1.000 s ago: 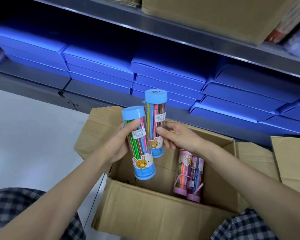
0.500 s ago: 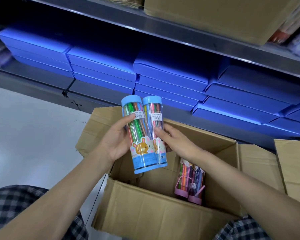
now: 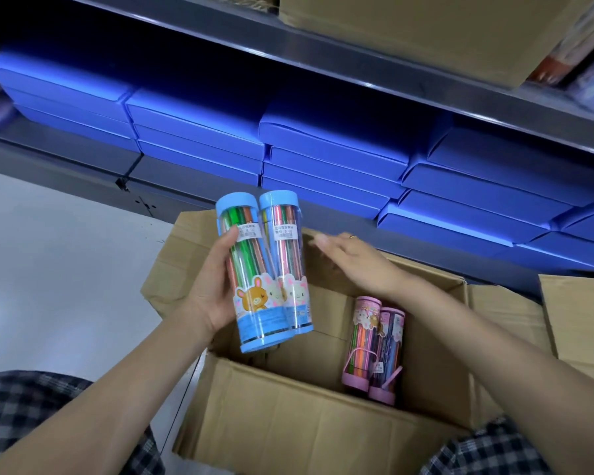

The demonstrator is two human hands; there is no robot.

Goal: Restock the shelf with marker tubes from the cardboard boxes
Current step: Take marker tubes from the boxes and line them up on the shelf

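My left hand (image 3: 213, 286) grips two blue-capped marker tubes (image 3: 268, 269) side by side, upright above the open cardboard box (image 3: 288, 419). Each clear tube shows coloured markers and cartoon animals near its base. My right hand (image 3: 354, 258) hovers just right of the tubes with fingers straight, touching nothing. Two pink marker tubes (image 3: 372, 347) stand against the right inner wall of the box. The dark metal shelf (image 3: 172, 176) runs behind the box.
Stacks of flat blue boxes (image 3: 330, 152) fill the lower shelf. A large cardboard carton (image 3: 426, 32) sits on the shelf above. Another cardboard box (image 3: 580, 320) is at the right edge. White floor (image 3: 48, 269) lies to the left. My checked trouser knees frame the bottom.
The right hand passed its blue tube to the left hand, which now holds both. The right hand let go and drew away to the right.
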